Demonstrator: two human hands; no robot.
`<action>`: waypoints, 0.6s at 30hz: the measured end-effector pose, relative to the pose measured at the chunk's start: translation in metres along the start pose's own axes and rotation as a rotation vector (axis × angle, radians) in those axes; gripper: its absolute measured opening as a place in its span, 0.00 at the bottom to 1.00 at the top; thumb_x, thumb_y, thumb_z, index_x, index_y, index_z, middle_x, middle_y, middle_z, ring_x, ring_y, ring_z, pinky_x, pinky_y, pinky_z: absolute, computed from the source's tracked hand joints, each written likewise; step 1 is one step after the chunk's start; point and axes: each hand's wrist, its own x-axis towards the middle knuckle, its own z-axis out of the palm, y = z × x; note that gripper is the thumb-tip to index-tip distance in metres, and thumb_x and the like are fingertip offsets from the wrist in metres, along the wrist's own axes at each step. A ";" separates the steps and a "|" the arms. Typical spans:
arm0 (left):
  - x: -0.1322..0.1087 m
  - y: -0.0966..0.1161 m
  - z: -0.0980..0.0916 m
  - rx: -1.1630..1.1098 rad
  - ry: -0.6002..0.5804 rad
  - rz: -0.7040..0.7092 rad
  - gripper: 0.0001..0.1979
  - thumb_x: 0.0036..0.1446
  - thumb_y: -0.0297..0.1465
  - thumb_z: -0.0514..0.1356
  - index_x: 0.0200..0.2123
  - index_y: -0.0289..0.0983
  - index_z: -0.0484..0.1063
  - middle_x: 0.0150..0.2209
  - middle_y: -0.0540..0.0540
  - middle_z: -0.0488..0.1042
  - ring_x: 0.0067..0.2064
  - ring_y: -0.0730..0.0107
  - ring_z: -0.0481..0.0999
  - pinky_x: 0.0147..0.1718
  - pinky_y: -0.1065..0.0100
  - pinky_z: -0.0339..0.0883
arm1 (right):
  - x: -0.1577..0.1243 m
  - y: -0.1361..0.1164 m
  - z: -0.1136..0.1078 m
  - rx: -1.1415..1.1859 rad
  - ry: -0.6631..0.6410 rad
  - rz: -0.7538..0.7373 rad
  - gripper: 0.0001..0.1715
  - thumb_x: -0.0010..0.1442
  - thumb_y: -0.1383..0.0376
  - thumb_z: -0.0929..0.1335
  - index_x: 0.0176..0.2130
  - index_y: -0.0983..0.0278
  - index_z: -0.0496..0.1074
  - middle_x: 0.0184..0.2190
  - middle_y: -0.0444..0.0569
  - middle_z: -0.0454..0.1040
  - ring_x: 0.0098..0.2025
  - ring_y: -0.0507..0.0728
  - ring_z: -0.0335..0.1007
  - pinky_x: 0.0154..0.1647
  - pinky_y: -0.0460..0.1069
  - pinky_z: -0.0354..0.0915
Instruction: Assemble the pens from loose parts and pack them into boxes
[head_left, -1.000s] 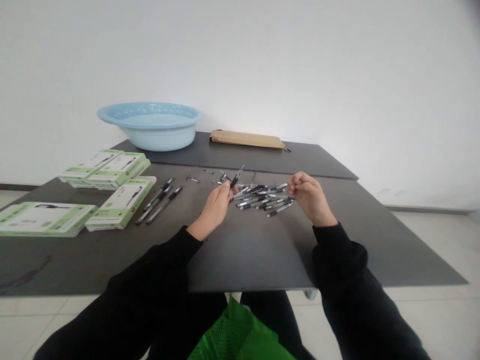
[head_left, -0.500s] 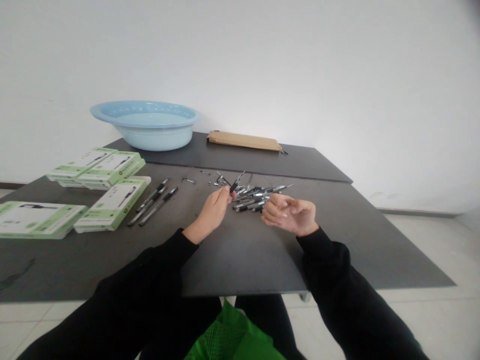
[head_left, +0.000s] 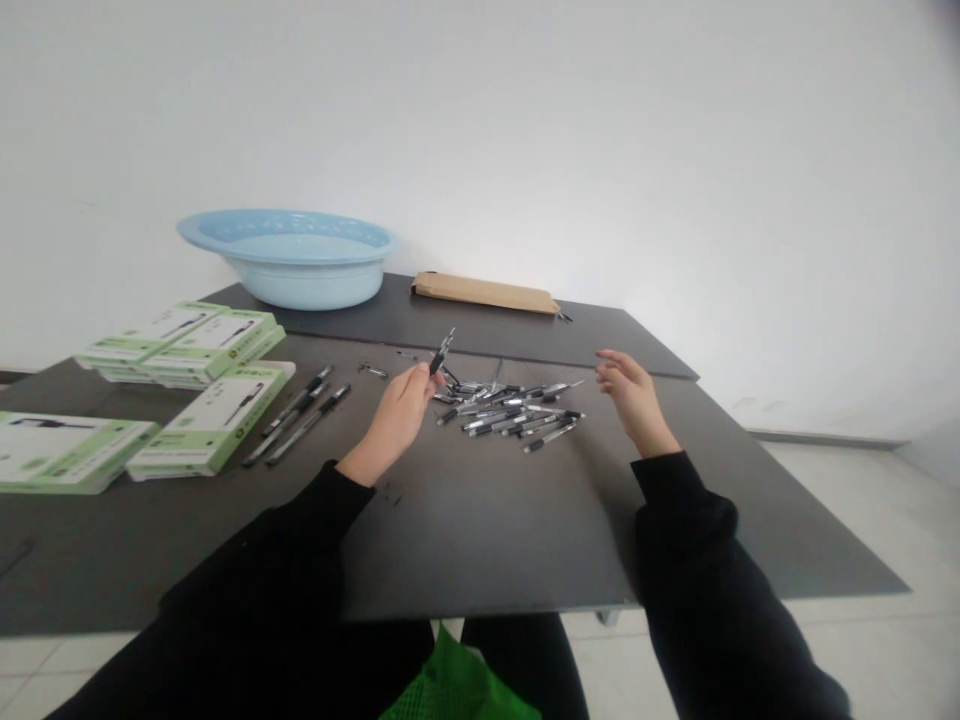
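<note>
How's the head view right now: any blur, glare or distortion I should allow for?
Head view: soft even light, no glare on the table; the pen in the left hand and the pen pile look soft, details unreadable; top right corner darkens.

My sleeves (head_left: pixel 300 560) are black. The worktop (head_left: pixel 487 520) is dark grey. The pen (head_left: pixel 441 352) I hold is black, the pile of pens (head_left: pixel 510 412) black and silver. The boxes (head_left: pixel 210 425) are white and light green. The basin (head_left: pixel 289 262) is pale blue, the envelope (head_left: pixel 484 292) tan, the bag (head_left: pixel 457 685) bright green.

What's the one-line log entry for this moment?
left hand: holds pen upright | right hand: open, empty, beside pen pile | table: loose pens, green boxes at left
</note>
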 end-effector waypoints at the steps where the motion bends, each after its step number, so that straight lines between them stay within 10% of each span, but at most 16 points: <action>1: 0.002 0.002 -0.003 -0.020 0.027 -0.011 0.19 0.62 0.40 0.45 0.30 0.36 0.68 0.20 0.53 0.55 0.21 0.74 0.54 0.19 0.71 0.47 | 0.010 0.015 -0.004 -0.163 -0.017 -0.042 0.20 0.50 0.65 0.67 0.45 0.62 0.74 0.33 0.45 0.71 0.33 0.53 0.65 0.37 0.50 0.64; 9: 0.013 -0.001 -0.022 0.015 0.099 0.012 0.18 0.63 0.38 0.45 0.29 0.36 0.68 0.20 0.54 0.54 0.20 0.75 0.54 0.19 0.71 0.48 | 0.049 0.086 -0.010 -0.710 -0.234 -0.271 0.29 0.51 0.67 0.62 0.52 0.62 0.73 0.51 0.54 0.71 0.55 0.61 0.66 0.60 0.58 0.58; 18: 0.025 -0.020 -0.052 0.397 0.298 0.065 0.20 0.64 0.38 0.42 0.28 0.37 0.69 0.24 0.49 0.66 0.29 0.66 0.67 0.30 0.67 0.58 | 0.022 0.067 0.022 -0.615 -0.270 -0.395 0.16 0.53 0.67 0.61 0.37 0.64 0.75 0.39 0.53 0.74 0.45 0.60 0.71 0.51 0.56 0.64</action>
